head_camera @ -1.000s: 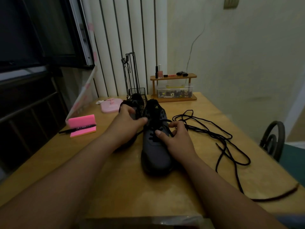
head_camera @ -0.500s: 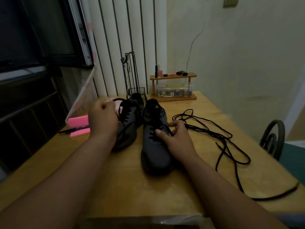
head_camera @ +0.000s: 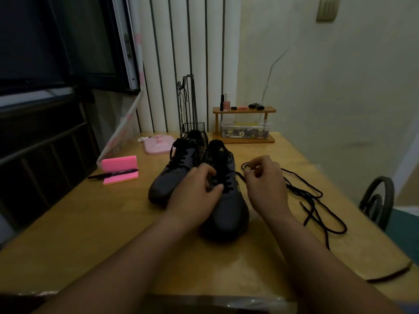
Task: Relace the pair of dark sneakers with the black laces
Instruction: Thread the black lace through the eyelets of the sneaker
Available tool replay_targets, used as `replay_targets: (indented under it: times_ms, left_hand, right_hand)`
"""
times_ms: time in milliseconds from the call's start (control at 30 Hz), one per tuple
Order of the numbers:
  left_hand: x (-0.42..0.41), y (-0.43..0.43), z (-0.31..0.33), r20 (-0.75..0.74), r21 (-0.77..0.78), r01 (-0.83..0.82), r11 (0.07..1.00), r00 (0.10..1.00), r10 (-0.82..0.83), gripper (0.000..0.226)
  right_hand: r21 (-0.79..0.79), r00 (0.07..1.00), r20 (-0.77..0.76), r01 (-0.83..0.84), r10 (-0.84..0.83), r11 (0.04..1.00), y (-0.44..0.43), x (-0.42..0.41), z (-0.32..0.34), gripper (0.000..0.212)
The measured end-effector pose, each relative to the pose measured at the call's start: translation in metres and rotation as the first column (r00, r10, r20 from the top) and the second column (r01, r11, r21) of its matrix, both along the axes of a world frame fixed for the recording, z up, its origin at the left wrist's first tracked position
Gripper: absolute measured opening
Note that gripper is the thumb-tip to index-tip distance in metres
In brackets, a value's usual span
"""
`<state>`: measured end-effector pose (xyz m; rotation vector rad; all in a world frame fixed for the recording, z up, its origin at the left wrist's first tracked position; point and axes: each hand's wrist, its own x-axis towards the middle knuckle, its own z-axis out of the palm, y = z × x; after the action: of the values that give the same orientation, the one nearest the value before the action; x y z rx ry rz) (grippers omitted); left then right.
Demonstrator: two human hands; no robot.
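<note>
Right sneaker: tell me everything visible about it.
The right sneaker is dark grey, fabric-looking, with a small gold logo on the tongue. It stands upright on the table, toe toward the camera, close beside the left sneaker. A black lace crosses its midfoot; one strand runs to the right hand, which pinches it. The left hand rests curled on the lacing; whether it grips is unclear.
</note>
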<state>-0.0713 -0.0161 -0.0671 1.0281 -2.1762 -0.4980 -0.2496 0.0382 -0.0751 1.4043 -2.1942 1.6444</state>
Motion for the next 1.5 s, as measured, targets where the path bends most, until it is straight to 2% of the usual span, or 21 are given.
replay_targets:
  times_ms: [67, 133, 233, 300, 400, 433, 500, 567, 667, 833, 933, 1000, 1100, 1167, 1233, 1300, 1367, 1433, 1500]
  left_hand:
    - [-0.007, -0.003, -0.001, 0.037, -0.018, 0.049, 0.999, 0.998, -0.049, 0.048]
    - [-0.008, -0.011, 0.003, 0.062, 0.015, 0.076, 0.997, 0.995, -0.077, 0.061]
    - [-0.007, -0.023, 0.014, 0.266, -0.016, 0.067, 0.998, 0.962, -0.06, 0.065]
    - [-0.006, -0.027, 0.023, 0.388, -0.147, 0.051, 0.988, 0.922, 0.01, 0.058]
    - [-0.001, -0.033, 0.035, 0.479, -0.295, 0.03, 0.955, 0.869, 0.12, 0.036]
    - [0.002, -0.037, 0.038, 0.515, -0.278, 0.038, 0.96, 0.85, 0.116, 0.032]
    - [0.004, -0.042, 0.042, 0.562, -0.142, 0.081, 0.987, 0.827, 0.013, 0.025]
    - [0.001, -0.043, 0.046, 0.508, 0.004, 0.152, 0.988, 0.851, -0.133, 0.019]
    - [-0.003, -0.042, 0.05, 0.34, 0.191, 0.227, 0.955, 0.897, -0.281, 0.012]
    - [0.003, -0.047, 0.05, -0.015, 0.45, 0.319, 0.834, 0.937, -0.35, 0.007]
    - [0.003, -0.047, 0.044, -0.124, 0.493, 0.348, 0.797, 0.935, -0.332, 0.005]
    - [0.001, -0.046, 0.04, -0.11, 0.439, 0.337, 0.833, 0.94, -0.322, 0.004]
    - [-0.001, -0.045, 0.042, 0.047, 0.195, 0.272, 0.942, 0.957, -0.286, 0.005]
    - [-0.002, -0.046, 0.046, 0.092, 0.116, 0.271, 0.956, 0.955, -0.282, 0.006]
    - [-0.001, -0.048, 0.049, 0.084, 0.187, 0.28, 0.942, 0.951, -0.299, 0.004]
    - [0.0, -0.049, 0.047, 0.004, 0.342, 0.292, 0.893, 0.95, -0.312, 0.008]
    - [0.0, -0.048, 0.042, -0.064, 0.361, 0.283, 0.888, 0.958, -0.279, 0.01]
    - [-0.004, -0.042, 0.035, -0.071, 0.168, 0.186, 0.968, 0.982, -0.176, 0.012]
    - [-0.008, -0.032, 0.021, -0.071, -0.042, 0.071, 0.997, 0.995, -0.074, 0.015]
  right_hand:
    - [0.053, 0.99, -0.058, -0.127, 0.13, 0.991, 0.002, 0.007, 0.001, 0.01]
    - [0.175, 0.969, -0.086, -0.214, 0.232, 0.961, 0.0, 0.014, -0.005, 0.025]
    - [0.219, 0.976, -0.025, -0.206, 0.217, 0.954, -0.002, 0.015, -0.017, 0.039]
    - [0.209, 0.979, 0.027, -0.204, 0.202, 0.956, -0.002, 0.014, -0.024, 0.042]
    - [0.209, 0.982, 0.061, -0.188, 0.179, 0.96, -0.002, 0.013, -0.029, 0.044]
    - [0.209, 0.983, 0.066, -0.184, 0.174, 0.961, -0.003, 0.013, -0.03, 0.044]
    - [0.203, 0.984, 0.068, -0.176, 0.165, 0.963, -0.003, 0.014, -0.032, 0.043]
    - [0.184, 0.984, 0.067, -0.174, 0.164, 0.968, -0.002, 0.014, -0.033, 0.04]
    - [0.149, 0.981, 0.072, -0.188, 0.179, 0.971, 0.001, 0.014, -0.035, 0.038]
    - [0.116, 0.969, 0.129, -0.224, 0.209, 0.968, 0.0, 0.013, -0.037, 0.037]
    - [0.099, 0.962, 0.167, -0.234, 0.216, 0.967, 0.0, 0.013, -0.038, 0.038]
    - [0.078, 0.971, 0.117, -0.216, 0.206, 0.973, 0.0, 0.014, -0.038, 0.039]
    - [0.07, 0.981, -0.023, -0.191, 0.193, 0.979, 0.001, 0.014, -0.038, 0.037]
    - [0.079, 0.979, -0.035, -0.195, 0.198, 0.978, 0.002, 0.014, -0.039, 0.036]
    - [0.086, 0.979, -0.022, -0.202, 0.204, 0.976, 0.002, 0.013, -0.039, 0.036]
    - [0.092, 0.978, -0.02, -0.205, 0.208, 0.974, 0.001, 0.014, -0.038, 0.036]
    - [0.096, 0.977, -0.063, -0.198, 0.204, 0.976, 0.0, 0.015, -0.034, 0.037]
    - [0.113, 0.968, -0.157, -0.178, 0.194, 0.978, -0.002, 0.017, -0.03, 0.035]
    - [0.136, 0.958, -0.213, -0.165, 0.192, 0.977, -0.004, 0.019, -0.025, 0.029]
